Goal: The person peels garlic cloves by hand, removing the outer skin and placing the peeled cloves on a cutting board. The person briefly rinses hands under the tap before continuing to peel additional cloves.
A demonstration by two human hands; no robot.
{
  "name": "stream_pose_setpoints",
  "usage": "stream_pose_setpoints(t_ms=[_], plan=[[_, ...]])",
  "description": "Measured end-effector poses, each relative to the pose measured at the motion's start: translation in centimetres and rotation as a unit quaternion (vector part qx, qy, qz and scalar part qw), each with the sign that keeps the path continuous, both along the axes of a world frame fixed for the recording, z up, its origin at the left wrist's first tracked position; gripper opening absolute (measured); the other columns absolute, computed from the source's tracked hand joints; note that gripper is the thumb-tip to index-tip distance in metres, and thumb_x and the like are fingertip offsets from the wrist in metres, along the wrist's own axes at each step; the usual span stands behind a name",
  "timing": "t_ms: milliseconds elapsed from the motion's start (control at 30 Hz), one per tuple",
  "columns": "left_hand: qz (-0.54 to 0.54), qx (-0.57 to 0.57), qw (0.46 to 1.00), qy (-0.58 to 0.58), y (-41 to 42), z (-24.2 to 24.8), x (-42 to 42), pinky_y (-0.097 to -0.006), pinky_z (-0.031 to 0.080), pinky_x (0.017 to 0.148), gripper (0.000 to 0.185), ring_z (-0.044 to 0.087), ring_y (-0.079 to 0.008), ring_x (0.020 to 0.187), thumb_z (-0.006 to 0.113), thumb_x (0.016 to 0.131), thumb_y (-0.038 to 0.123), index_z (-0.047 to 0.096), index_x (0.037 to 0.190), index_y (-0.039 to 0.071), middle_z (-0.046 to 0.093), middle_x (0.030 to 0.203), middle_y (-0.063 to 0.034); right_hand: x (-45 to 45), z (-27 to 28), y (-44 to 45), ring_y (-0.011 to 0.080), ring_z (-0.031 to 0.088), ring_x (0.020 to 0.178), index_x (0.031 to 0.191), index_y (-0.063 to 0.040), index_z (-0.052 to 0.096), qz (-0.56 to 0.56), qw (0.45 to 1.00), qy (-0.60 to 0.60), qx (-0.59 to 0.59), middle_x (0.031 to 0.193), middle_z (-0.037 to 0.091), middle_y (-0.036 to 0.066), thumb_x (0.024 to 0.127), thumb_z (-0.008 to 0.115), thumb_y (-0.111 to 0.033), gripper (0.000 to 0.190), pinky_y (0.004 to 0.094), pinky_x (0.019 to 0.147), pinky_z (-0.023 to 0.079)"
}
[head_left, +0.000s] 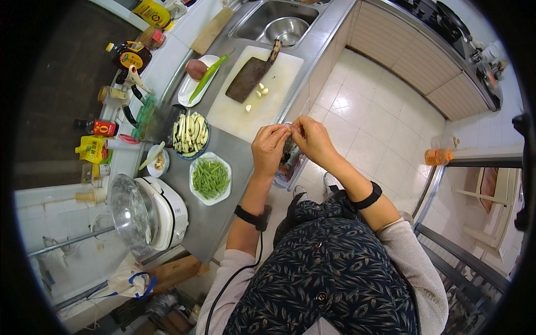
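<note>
My left hand (268, 145) and my right hand (310, 138) meet fingertip to fingertip beyond the counter's front edge. Between them they pinch a small pale piece (288, 125), apparently a garlic clove, mostly hidden by the fingers. Below the hands is a plastic bin (287, 182) with scraps inside. Close by on the counter lies a white cutting board (228, 119). It carries a dark-bladed cleaver (248, 79), its handle towards the sink, and several peeled garlic cloves (263, 90).
A bowl of green bean strips (210, 178), a bowl of cut eggplant strips (190, 133) and a small bowl (164, 166) stand left of my hands. Behind the board, an oval plate (184, 97) holds a green chili (205, 83). An electric cooker (173, 213) and sink (247, 31) flank them.
</note>
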State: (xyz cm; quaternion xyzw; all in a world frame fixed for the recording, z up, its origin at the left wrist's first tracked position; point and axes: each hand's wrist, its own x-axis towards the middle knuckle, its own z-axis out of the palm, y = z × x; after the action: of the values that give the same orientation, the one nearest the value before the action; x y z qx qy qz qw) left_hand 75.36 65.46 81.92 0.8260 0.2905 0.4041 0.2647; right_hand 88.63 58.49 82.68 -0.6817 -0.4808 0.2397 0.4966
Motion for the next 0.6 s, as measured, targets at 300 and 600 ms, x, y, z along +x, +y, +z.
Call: stream_pose_setpoints(t_ms=[300,600], plan=[[0.015,-0.021,0.999,-0.029,0.9,-0.1,-0.7,-0.0296,0.053,0.072,0.019,0.066,-0.0209,0.083,0.073,0.076,-0.001,0.072,0.095,0.001,0.070,0.093,-0.0090,0.0,-1.0,1.0,0.0130,0.052,0.058,0.090,0.002,0.062,0.042,0.988,0.145,-0.030,0.066,0.059,0.009,0.089,0.065,-0.014,0.017,0.0312,0.054,0.043],[-0.016,-0.139,0.986,-0.095,1.6,-1.3,-2.0,-0.0289,0.053,0.076,0.017,0.066,-0.0158,0.085,0.072,0.080,-0.001,0.072,0.097,0.001,0.070,0.094,-0.0084,-0.2,-1.2,1.6,0.0116,0.050,0.058,0.087,0.002,0.060,0.021,0.999,0.041,-0.022,0.065,0.056,0.007,0.090,0.062,-0.014,0.016,0.0289,0.055,0.043]])
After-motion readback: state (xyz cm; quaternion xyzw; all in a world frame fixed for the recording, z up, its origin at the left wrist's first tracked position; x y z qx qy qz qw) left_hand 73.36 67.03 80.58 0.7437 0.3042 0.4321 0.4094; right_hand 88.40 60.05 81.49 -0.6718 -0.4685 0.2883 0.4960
